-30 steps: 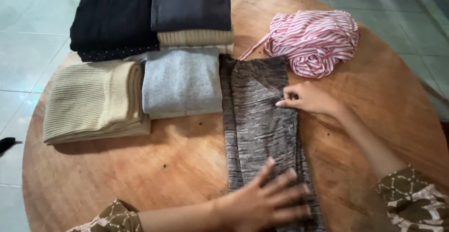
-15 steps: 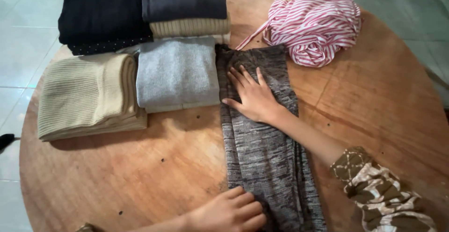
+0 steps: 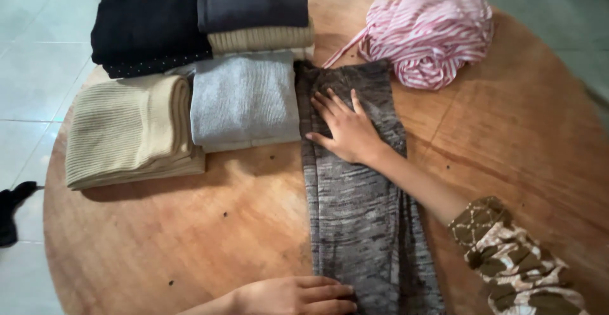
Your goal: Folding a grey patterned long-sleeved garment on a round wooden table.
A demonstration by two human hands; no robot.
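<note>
- Grey-brown garment (image 3: 361, 220) lies in a long strip, not folded short.
- Right hand (image 3: 346, 128) flat, fingers spread, on it.
- Left hand (image 3: 295, 296) flat at its near edge.
- Folded sweaters (image 3: 244, 99) stacked beside; striped cloth (image 3: 428, 36) unfolded.

Round, worn brown wooden table (image 3: 209, 239) stood on pale grey-green tiled floor (image 3: 32, 86); soft daylight, floor visible left and far right.

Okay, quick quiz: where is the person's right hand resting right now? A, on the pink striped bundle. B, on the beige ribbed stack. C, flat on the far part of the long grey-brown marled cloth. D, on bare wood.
C: the right hand lies palm down, fingers spread, on the grey-brown marled cloth, apart from the pink striped bundle and the beige ribbed stack.
</note>
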